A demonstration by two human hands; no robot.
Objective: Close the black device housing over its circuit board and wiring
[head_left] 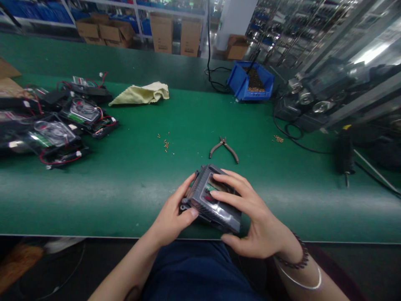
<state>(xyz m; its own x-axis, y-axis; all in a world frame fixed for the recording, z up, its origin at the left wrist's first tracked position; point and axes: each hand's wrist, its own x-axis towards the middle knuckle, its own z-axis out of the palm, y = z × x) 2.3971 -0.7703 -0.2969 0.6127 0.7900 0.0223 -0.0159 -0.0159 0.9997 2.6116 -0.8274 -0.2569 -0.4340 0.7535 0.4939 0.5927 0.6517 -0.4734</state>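
Note:
A dark grey plastic device housing point(200, 200) with a clear window sits tilted near the front edge of the green table. Through its window a bit of green circuit board shows. My left hand point(173, 215) grips the housing's left end, thumb on the near side and fingers along the far side. Across the top lies my right hand point(250, 209), its fingertips on the window and its thumb by the near right corner. Just beyond the housing rests a pair of pliers point(223, 146), handles spread. Small brass screws point(166, 144) are scattered to the left of the pliers.
Several opened device units with red wires point(56, 136) crowd the left side. A yellow cloth point(142, 94) lies behind. At the back right stands a blue bin of screws point(252, 81). An electric screwdriver point(344, 152) and more loose screws point(278, 139) are at right.

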